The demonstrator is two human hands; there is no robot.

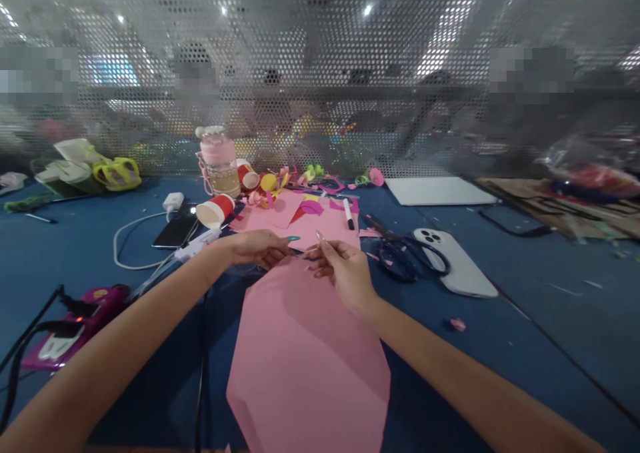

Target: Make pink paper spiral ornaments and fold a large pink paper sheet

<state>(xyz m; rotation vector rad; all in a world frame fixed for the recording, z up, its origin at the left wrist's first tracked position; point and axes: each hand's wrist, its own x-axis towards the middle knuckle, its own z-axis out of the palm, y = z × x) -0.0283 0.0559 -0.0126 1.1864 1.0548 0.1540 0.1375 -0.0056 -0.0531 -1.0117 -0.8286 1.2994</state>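
A large pink paper sheet lies on the blue table in front of me. My left hand and my right hand meet at the sheet's far edge, fingers pinched together there. Whether they pinch the sheet's edge or a small scrap is hard to tell. More pink paper with cut scraps lies just beyond the hands. A black marker rests on it.
Black scissors and a white phone lie right of the hands. A red paper cup, a black phone on a white cable, and a pink bottle sit at the left. A purple glue gun sits near left. A perforated screen closes the back.
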